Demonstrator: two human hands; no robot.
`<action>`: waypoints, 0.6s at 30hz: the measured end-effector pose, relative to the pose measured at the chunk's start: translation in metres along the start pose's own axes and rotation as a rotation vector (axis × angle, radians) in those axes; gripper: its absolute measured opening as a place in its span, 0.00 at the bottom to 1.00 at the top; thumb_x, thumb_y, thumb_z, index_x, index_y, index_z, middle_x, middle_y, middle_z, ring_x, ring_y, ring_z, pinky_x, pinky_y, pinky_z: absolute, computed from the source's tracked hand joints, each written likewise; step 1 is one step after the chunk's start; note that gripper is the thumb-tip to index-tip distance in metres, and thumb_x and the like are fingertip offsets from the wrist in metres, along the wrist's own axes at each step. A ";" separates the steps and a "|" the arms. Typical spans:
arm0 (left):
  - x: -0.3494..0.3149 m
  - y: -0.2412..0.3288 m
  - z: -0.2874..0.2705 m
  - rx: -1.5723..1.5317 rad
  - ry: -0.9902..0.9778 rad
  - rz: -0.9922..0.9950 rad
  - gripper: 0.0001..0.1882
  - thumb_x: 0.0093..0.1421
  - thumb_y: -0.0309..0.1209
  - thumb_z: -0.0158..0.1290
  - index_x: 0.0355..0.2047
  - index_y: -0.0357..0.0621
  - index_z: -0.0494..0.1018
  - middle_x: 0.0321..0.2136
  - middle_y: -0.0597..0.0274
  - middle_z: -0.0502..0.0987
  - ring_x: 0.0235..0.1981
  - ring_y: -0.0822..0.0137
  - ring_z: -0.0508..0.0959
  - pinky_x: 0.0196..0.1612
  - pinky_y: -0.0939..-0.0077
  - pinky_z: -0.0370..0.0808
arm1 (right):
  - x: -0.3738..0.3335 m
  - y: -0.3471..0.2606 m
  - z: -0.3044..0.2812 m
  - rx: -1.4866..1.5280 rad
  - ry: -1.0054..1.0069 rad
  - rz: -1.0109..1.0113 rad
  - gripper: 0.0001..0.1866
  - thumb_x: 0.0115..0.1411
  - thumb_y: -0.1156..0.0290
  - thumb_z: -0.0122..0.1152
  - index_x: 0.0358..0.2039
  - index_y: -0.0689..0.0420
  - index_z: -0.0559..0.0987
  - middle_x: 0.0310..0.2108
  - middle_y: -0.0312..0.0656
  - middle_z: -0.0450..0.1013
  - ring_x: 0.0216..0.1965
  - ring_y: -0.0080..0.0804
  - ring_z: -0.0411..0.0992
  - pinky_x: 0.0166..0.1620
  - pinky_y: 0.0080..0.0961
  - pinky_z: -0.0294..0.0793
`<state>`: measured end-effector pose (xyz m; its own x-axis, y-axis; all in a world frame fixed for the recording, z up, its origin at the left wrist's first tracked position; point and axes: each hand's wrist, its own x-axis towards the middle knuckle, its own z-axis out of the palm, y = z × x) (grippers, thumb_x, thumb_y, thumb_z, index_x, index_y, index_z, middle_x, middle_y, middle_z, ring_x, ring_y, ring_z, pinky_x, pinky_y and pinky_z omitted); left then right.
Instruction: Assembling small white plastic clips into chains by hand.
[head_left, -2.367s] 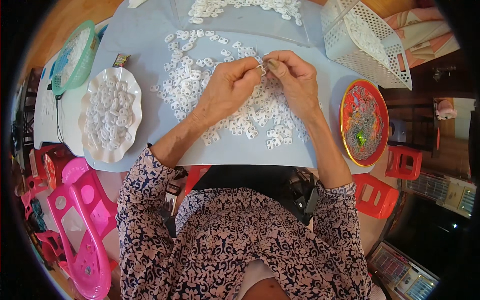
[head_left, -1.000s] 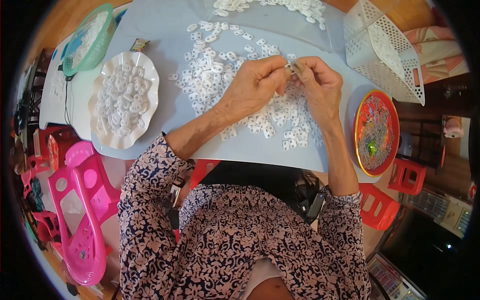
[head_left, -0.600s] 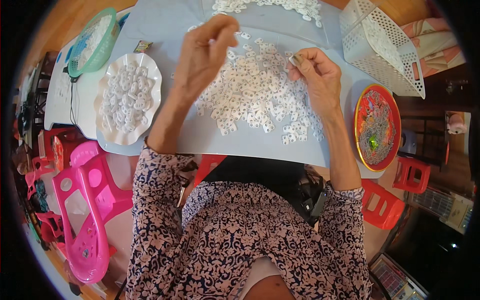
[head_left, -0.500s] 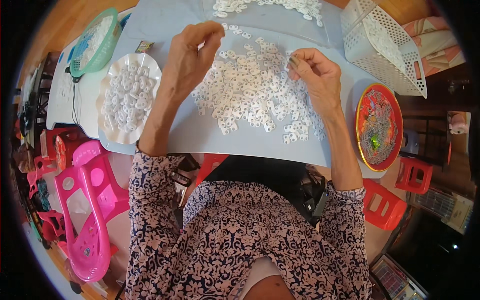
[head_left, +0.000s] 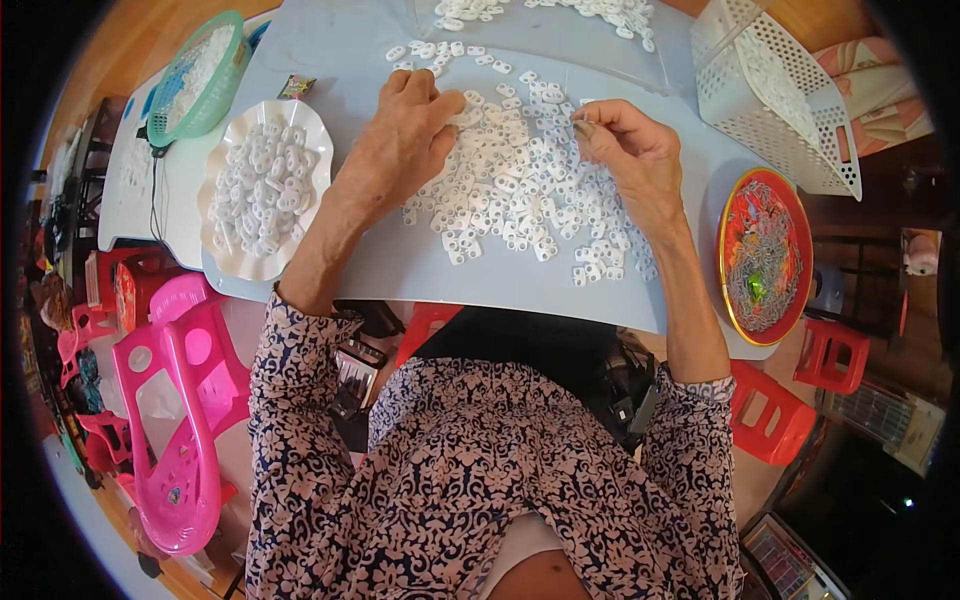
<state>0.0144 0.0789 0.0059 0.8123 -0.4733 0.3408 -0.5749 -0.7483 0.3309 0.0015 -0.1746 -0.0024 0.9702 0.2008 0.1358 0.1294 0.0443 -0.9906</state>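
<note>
A spread of small white plastic pieces (head_left: 500, 180), each with two round holes or dots, lies across the pale grey-blue table (head_left: 430, 280). Over its upper left part is my left hand (head_left: 400, 135), palm down, fingers bent and apart, fingertips at a few loose pieces; I see nothing held in it. At the right side of the spread my right hand (head_left: 635, 160) is raised, thumb and forefinger pinched together. Whatever sits in that pinch is too small to make out. A wavy-edged white dish (head_left: 222, 250) heaped with rounded white pieces stands left of my left forearm.
At the right edge, a red gold-rimmed tray (head_left: 722, 262) holds many small metal parts. Behind it stands a white perforated basket (head_left: 740, 120) of white pieces. A green basket (head_left: 225, 95) is far left. Pink (head_left: 205, 450) and red stools (head_left: 775, 420) flank the table.
My left hand has come down and slightly nearer, from a raised pinch to bent, parted fingers over the pieces. More loose pieces show beyond it. My right hand keeps its pinch almost in place.
</note>
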 end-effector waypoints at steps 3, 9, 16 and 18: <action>0.002 0.007 0.005 -0.108 0.052 0.021 0.09 0.52 0.20 0.53 0.36 0.39 0.73 0.36 0.51 0.71 0.45 0.52 0.68 0.43 0.66 0.69 | -0.001 0.000 0.000 0.007 -0.008 -0.013 0.06 0.57 0.78 0.57 0.35 0.64 0.78 0.26 0.30 0.72 0.27 0.12 0.65 0.32 0.10 0.66; 0.012 0.023 0.002 -0.387 0.029 -0.116 0.07 0.55 0.22 0.49 0.35 0.38 0.73 0.25 0.55 0.74 0.36 0.55 0.71 0.41 0.65 0.69 | 0.000 -0.006 0.003 -0.031 -0.014 -0.022 0.06 0.58 0.76 0.59 0.34 0.64 0.78 0.25 0.30 0.72 0.26 0.12 0.65 0.30 0.11 0.66; 0.021 0.025 -0.010 -0.551 0.137 -0.163 0.13 0.55 0.21 0.49 0.42 0.40 0.72 0.21 0.56 0.71 0.32 0.58 0.70 0.39 0.68 0.69 | -0.001 -0.008 0.002 -0.002 -0.021 -0.019 0.07 0.58 0.76 0.59 0.36 0.64 0.78 0.25 0.30 0.72 0.25 0.13 0.65 0.29 0.11 0.66; 0.017 0.008 -0.013 -0.368 0.102 -0.058 0.12 0.54 0.21 0.50 0.41 0.40 0.72 0.21 0.56 0.71 0.32 0.57 0.70 0.39 0.68 0.69 | -0.001 -0.007 0.003 0.022 -0.023 -0.017 0.07 0.58 0.76 0.59 0.36 0.64 0.78 0.25 0.30 0.72 0.25 0.13 0.65 0.29 0.11 0.66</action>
<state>0.0227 0.0712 0.0258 0.8414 -0.3721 0.3918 -0.5398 -0.5468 0.6400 -0.0006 -0.1725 0.0049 0.9629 0.2219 0.1535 0.1413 0.0697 -0.9875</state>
